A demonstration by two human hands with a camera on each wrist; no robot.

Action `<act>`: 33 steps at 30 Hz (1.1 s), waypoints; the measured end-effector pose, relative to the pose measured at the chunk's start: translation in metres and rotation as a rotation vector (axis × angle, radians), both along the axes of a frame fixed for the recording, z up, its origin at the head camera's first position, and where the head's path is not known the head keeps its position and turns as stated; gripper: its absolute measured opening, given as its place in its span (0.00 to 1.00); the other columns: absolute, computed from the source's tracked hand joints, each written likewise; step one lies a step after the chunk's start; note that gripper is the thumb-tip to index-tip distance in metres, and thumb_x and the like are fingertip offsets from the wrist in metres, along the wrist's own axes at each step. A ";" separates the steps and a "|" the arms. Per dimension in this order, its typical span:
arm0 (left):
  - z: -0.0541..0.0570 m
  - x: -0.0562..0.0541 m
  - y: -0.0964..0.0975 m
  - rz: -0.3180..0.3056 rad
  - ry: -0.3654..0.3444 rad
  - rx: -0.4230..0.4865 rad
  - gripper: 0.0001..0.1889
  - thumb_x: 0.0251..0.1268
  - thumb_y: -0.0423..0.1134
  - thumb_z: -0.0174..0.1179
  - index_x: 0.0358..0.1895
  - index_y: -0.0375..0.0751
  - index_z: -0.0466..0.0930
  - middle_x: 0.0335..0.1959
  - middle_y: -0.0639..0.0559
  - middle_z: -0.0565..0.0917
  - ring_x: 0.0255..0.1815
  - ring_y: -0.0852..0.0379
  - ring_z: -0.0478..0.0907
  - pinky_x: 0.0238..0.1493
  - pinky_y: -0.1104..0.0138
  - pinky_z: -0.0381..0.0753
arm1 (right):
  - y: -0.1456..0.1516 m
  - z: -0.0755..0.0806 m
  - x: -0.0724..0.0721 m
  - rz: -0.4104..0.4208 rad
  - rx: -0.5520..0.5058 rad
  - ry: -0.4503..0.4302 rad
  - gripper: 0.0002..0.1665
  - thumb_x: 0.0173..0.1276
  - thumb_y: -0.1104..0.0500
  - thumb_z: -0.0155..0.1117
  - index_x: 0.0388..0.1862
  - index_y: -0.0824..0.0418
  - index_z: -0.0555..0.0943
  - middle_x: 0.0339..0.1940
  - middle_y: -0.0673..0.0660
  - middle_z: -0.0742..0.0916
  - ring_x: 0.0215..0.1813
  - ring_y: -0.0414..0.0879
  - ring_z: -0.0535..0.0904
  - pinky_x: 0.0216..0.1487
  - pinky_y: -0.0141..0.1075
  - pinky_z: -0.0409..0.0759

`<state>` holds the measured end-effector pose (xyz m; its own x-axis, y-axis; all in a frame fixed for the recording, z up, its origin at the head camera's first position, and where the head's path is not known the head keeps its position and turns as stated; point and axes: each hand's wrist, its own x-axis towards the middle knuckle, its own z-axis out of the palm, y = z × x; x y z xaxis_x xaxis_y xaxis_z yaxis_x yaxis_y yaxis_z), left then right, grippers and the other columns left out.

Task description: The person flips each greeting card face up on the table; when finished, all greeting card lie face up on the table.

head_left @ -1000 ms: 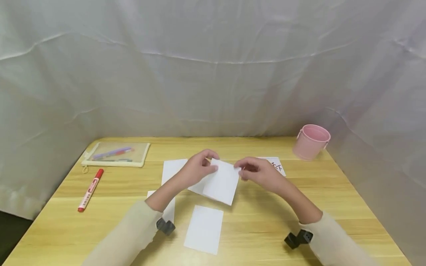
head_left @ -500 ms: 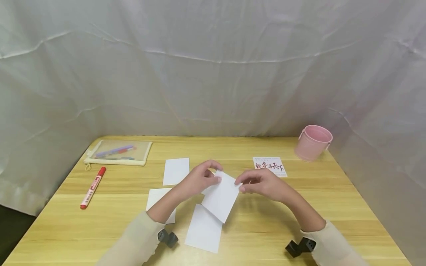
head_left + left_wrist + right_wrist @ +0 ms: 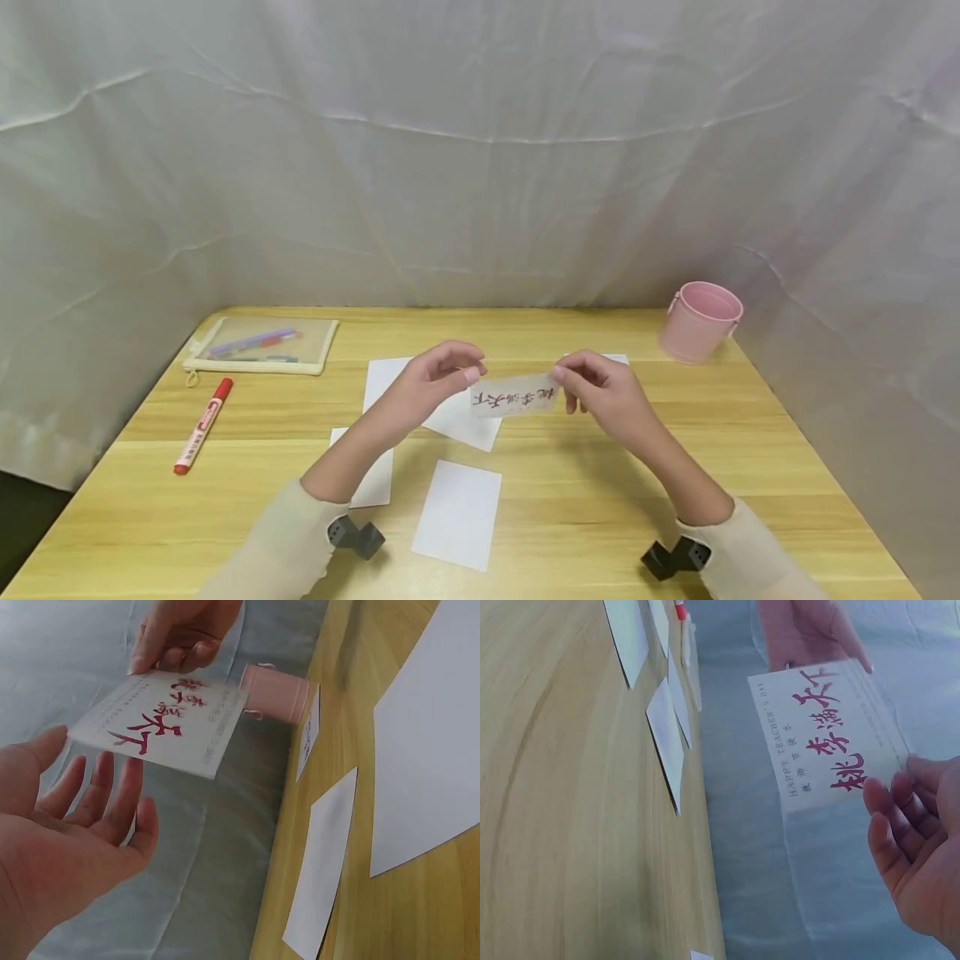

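A white card printed with red characters (image 3: 515,396) is raised above the table, its lettering upside down in the head view. My right hand (image 3: 611,392) pinches one end of it between thumb and fingers. At the other end is my left hand (image 3: 427,387), its thumb tip right at the card's corner and its fingers loosely spread, as the left wrist view shows. The right wrist view shows the printed face of the card (image 3: 821,735) with small English lettering. Below the hands lie several blank white cards, one of them (image 3: 457,515) nearest me.
Behind my right hand, another printed card (image 3: 617,358) is mostly hidden. A pink bucket (image 3: 697,327) stands at the back right. On the left are a mesh zip pouch (image 3: 262,344) with pens inside and a red marker (image 3: 202,427).
The card, blank side showing and held by both hands before, has been turned so its printed face shows. My left fingers have loosened, and both hands have risen slightly in the head view.
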<state>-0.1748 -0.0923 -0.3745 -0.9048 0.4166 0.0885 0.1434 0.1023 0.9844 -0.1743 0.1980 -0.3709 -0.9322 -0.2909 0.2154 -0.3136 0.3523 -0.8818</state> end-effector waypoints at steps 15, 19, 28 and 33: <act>-0.007 0.003 0.010 0.074 0.004 -0.049 0.14 0.70 0.36 0.62 0.56 0.45 0.82 0.44 0.48 0.85 0.45 0.54 0.83 0.49 0.63 0.82 | -0.008 -0.003 0.001 0.011 0.150 0.185 0.10 0.71 0.58 0.67 0.50 0.56 0.84 0.43 0.53 0.86 0.41 0.41 0.80 0.42 0.31 0.81; -0.007 0.006 0.018 0.044 0.029 -0.084 0.17 0.68 0.35 0.64 0.59 0.46 0.81 0.44 0.48 0.87 0.42 0.54 0.82 0.43 0.65 0.82 | -0.018 -0.004 0.010 0.151 0.166 0.218 0.20 0.70 0.61 0.67 0.60 0.59 0.81 0.45 0.55 0.87 0.43 0.41 0.84 0.46 0.35 0.84; -0.004 0.014 0.026 0.003 0.054 -0.139 0.16 0.69 0.35 0.64 0.58 0.45 0.79 0.44 0.51 0.87 0.43 0.54 0.82 0.44 0.63 0.81 | -0.025 -0.005 0.019 0.188 0.130 0.204 0.18 0.67 0.65 0.69 0.56 0.58 0.84 0.41 0.51 0.89 0.37 0.40 0.84 0.40 0.34 0.85; -0.001 0.012 0.017 0.064 0.072 -0.111 0.15 0.69 0.40 0.64 0.57 0.50 0.80 0.45 0.53 0.85 0.42 0.53 0.81 0.43 0.62 0.80 | -0.021 -0.003 0.017 0.114 -0.046 0.068 0.17 0.67 0.67 0.68 0.55 0.63 0.80 0.38 0.56 0.87 0.36 0.43 0.84 0.39 0.37 0.86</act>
